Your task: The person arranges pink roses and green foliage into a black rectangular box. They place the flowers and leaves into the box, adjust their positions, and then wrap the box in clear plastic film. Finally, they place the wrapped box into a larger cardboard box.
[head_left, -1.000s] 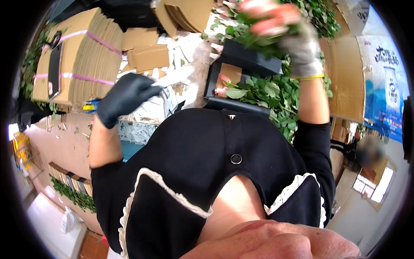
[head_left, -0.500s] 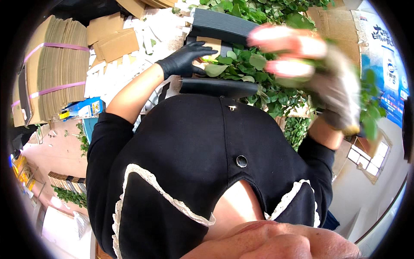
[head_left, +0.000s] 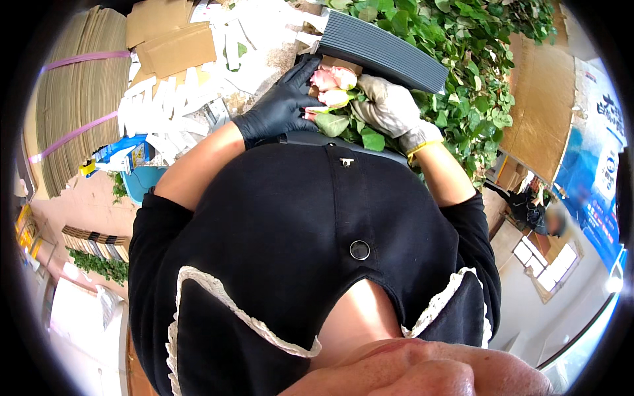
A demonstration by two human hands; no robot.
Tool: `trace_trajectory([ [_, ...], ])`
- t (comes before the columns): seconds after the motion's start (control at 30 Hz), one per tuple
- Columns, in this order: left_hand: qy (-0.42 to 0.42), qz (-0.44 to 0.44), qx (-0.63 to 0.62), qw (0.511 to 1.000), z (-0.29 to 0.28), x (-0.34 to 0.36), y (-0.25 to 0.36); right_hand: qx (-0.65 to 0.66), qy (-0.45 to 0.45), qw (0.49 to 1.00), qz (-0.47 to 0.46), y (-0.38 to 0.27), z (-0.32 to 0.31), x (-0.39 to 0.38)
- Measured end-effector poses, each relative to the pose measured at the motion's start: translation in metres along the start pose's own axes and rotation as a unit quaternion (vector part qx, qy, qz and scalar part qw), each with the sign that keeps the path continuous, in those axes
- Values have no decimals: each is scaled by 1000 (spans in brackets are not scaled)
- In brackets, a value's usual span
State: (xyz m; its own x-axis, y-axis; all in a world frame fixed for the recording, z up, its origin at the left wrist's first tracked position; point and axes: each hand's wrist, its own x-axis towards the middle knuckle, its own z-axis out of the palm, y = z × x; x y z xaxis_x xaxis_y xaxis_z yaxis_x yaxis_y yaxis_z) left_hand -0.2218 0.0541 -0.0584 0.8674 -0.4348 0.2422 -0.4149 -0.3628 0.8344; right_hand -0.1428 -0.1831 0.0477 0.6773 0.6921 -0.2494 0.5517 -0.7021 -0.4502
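Pink roses (head_left: pixel 335 78) with green leaves lie in a trough between dark ribbed walls, right in front of my body. My right hand (head_left: pixel 388 109), in a pale grey work glove with a yellow cuff, is closed around them just behind the blooms. Against the other side of the blooms rests my left hand (head_left: pixel 281 109) in a black glove, its fingers extended and thumb apart. The far ribbed wall (head_left: pixel 383 49) slants away beyond my right hand. A brown cardboard piece shows partly behind the blooms. The stems are hidden by my right hand and the leaves.
Leafy stems (head_left: pixel 462 86) are heaped at the far right. Bundled cardboard sheets (head_left: pixel 82 99) with pink straps stand at the left, near loose cardboard pieces (head_left: pixel 177 49) and white strips (head_left: pixel 158 109). Another person (head_left: pixel 528 208) is in the right background.
My right hand has swung in from the right with the roses, bringing their blooms beside my left hand. The left hand stays at the trough.
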Motion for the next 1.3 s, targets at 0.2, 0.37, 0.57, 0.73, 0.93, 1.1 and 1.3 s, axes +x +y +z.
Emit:
trace_trajectory([
  [0.2, -38, 26, -17, 999, -7, 6, -4, -44, -19, 997, -58, 4, 6, -5],
  [0.37, -72, -12, -62, 995, -14, 14, -1, -33, 24, 998, -37, 0, -36, -10],
  [0.57, -22, 30, 11, 999, -7, 21, -2, -19, 0, 1000, -4, -13, -27, 0],
  [0.73, -26, 51, 45, 997, -7, 22, -14, 34, 12, 999, -37, 0, -3, -2],
  [0.93, -2, 36, -39, 999, -4, 21, -9, -44, 26, 997, -54, 1, 0, 13],
  [1.1, 39, 82, 58, 994, -10, 26, -8, -89, 5, 996, -31, 3, 11, 12],
  [1.3, -52, 67, -47, 995, -16, 43, -20, -34, -10, 999, -38, -10, -38, -9],
])
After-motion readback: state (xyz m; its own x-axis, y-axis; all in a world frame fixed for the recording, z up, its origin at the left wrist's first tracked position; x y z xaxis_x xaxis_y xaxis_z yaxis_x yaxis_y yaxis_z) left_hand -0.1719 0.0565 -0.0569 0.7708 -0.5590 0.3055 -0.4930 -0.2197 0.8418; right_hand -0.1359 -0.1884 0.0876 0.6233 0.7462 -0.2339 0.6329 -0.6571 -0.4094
